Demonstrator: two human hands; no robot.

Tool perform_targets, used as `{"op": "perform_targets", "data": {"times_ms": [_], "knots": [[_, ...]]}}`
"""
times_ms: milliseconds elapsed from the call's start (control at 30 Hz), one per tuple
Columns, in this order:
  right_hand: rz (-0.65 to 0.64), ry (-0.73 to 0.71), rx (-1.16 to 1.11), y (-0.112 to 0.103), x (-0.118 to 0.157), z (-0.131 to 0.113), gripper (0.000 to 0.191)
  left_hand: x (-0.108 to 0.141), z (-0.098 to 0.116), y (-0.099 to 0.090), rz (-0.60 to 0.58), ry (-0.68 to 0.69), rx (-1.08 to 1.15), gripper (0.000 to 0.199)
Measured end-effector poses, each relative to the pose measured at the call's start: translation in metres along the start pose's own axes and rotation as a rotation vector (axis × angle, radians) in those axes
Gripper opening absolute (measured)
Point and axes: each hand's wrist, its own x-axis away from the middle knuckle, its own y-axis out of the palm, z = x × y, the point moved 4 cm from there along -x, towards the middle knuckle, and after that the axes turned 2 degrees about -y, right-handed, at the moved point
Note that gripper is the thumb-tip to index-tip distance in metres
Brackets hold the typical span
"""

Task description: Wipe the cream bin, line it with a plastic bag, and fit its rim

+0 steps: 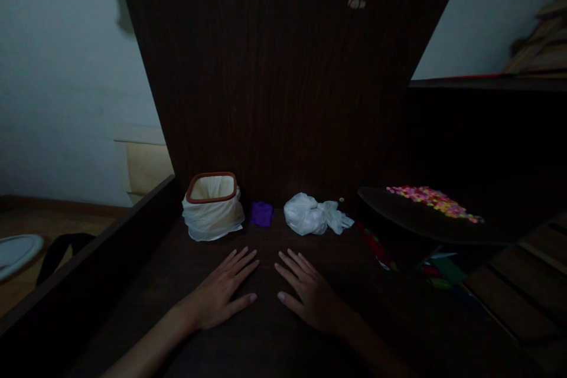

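My left hand [220,290] lies palm down on a dark wooden surface [266,342], fingers spread and holding nothing. Beside it, my right hand [315,295] rests the same way, its fingers apart. Beyond the left hand stands a small bin [213,215] with a brown rim and a pale liner folded over its outside. A folded purple piece [261,214], perhaps cloth or plastic, sits to the right of the bin. Past my right hand is a knotted white plastic bag [305,214]; its contents are hidden.
A tall dark panel [283,82] rises behind these things. Along the left runs a raised dark edge [101,248]. On the right, a rounded dark shelf [411,212] carries a cluster of small colourful pieces [432,199], with items in shadow beneath it.
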Motion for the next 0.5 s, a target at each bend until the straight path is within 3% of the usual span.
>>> {"op": "perform_targets", "data": {"times_ms": [500], "knots": [[0.016, 0.032, 0.006, -0.0047, -0.0026, -0.0036, 0.055, -0.0021, 0.0034, -0.0029, -0.039, -0.05, -0.028, 0.064]]}}
